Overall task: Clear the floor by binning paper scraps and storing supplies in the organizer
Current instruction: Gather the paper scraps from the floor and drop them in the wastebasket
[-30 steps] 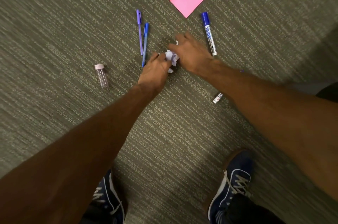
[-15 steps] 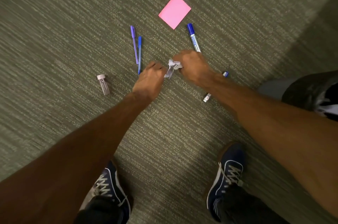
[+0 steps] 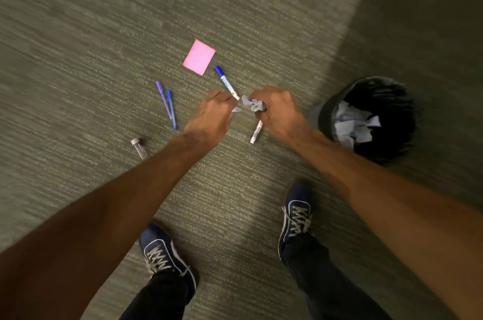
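done: we see crumpled paper already in the bin (image 3: pixel 326 113).
left: pens (image 3: pixel 167 104), marker (image 3: pixel 226 82), pink pad (image 3: pixel 199 57), vial (image 3: pixel 139 147) and a small marker (image 3: pixel 256 132) lie on the carpet; no organizer in view.
right hand (image 3: pixel 277 110): our fingers curl tight round a paper scrap (image 3: pixel 252 104).
left hand (image 3: pixel 211 115): pinches a small scrap (image 3: pixel 236 110).

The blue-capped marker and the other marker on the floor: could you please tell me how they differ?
The blue-capped marker shows a blue cap; the other marker shows none, its upper end hidden under the right hand. The capped one lies beyond the hands, the other nearer the shoes. Both have white barrels and rest on carpet.
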Motion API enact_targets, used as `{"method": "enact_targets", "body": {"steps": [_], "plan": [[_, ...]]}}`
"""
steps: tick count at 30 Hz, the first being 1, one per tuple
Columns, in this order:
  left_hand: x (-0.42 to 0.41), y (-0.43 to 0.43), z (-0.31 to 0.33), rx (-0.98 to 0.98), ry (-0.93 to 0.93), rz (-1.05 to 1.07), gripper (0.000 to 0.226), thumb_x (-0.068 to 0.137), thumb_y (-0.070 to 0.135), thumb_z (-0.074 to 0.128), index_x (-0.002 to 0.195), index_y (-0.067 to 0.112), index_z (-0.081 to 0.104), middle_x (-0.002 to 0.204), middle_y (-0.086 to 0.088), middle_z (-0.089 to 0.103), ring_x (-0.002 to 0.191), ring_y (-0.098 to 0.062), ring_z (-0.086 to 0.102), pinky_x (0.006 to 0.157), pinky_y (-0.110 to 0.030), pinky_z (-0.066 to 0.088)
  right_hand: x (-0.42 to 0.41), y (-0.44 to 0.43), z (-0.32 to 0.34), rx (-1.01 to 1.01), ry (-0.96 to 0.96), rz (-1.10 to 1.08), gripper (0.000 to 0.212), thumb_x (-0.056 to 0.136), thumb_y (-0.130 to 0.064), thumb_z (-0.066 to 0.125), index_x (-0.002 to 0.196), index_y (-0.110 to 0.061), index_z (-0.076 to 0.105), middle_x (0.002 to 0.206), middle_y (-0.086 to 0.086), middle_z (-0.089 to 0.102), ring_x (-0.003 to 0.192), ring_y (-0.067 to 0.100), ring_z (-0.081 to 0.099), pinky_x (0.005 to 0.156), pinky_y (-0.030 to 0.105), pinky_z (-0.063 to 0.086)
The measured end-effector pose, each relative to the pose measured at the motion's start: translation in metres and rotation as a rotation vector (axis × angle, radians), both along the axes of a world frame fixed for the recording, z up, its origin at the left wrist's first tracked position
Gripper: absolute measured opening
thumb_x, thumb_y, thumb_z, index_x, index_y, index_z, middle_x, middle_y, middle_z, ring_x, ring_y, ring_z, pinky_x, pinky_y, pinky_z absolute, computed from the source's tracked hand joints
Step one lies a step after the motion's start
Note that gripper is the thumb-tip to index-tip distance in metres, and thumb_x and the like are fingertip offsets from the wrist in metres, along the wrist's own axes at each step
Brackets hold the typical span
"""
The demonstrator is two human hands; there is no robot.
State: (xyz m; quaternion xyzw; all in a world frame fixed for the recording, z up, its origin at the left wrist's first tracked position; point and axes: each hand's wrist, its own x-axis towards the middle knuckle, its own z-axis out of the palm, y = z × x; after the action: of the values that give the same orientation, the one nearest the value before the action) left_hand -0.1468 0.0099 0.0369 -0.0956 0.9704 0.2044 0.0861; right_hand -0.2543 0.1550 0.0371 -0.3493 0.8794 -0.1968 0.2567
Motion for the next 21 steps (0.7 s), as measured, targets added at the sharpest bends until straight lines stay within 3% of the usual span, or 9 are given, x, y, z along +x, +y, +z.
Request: {"method": "enact_targets", "body": {"steps": [4, 9, 16, 18, 21], "plan": [[-0.032, 0.045, 0.039, 0.041, 0.048, -0.105, 0.013, 0.089, -0.005, 0.063, 0.100, -0.006, 0.069, 0.104, -0.022, 0.069, 0.104, -0.040, 0.059, 0.090, -0.046, 0.046, -0.009, 0.050, 0.040, -0.042, 0.092, -0.182, 0.021, 0.099, -0.027, 0.062, 0.096, -0.010, 0.073, 0.094, 0.014, 0.070, 0.086, 0.033, 0.067, 0.074, 0.038, 0.050], [-0.068, 0.116, 0.057, 0.110, 0.071, -0.188, 0.018, 0.090, -0.003, 0.063, 0.107, -0.002, 0.069, 0.112, -0.018, 0.068, 0.112, -0.037, 0.057, 0.094, -0.045, 0.048, -0.024, 0.122, 0.064, -0.027, 0.140, -0.373, 0.012, 0.090, -0.007, 0.064, 0.098, -0.005, 0.074, 0.092, 0.018, 0.070, 0.089, 0.037, 0.067, 0.074, 0.044, 0.052], [-0.113, 0.208, 0.026, 0.107, 0.013, -0.316, 0.024, 0.093, 0.005, 0.063, 0.117, 0.002, 0.065, 0.120, -0.015, 0.065, 0.117, -0.034, 0.054, 0.094, -0.043, 0.048, -0.046, 0.212, 0.042, 0.070, 0.135, -0.537, 0.025, 0.087, -0.003, 0.068, 0.111, -0.009, 0.072, 0.108, 0.016, 0.071, 0.099, 0.031, 0.068, 0.080, 0.036, 0.053], [-0.123, 0.226, 0.011, 0.100, -0.026, -0.338, 0.030, 0.092, 0.009, 0.066, 0.121, 0.003, 0.062, 0.124, -0.016, 0.064, 0.120, -0.033, 0.053, 0.096, -0.041, 0.046, -0.054, 0.228, 0.027, 0.117, 0.113, -0.541, 0.024, 0.088, -0.009, 0.070, 0.112, -0.008, 0.071, 0.111, 0.017, 0.069, 0.101, 0.031, 0.068, 0.080, 0.034, 0.052], [-0.136, 0.247, -0.009, 0.096, -0.078, -0.359, 0.043, 0.091, 0.010, 0.067, 0.132, 0.005, 0.055, 0.133, -0.015, 0.060, 0.127, -0.032, 0.049, 0.102, -0.041, 0.045, -0.065, 0.243, 0.006, 0.115, 0.076, -0.518, 0.032, 0.084, -0.004, 0.071, 0.116, -0.007, 0.071, 0.116, 0.017, 0.069, 0.108, 0.031, 0.066, 0.086, 0.031, 0.050]]}}
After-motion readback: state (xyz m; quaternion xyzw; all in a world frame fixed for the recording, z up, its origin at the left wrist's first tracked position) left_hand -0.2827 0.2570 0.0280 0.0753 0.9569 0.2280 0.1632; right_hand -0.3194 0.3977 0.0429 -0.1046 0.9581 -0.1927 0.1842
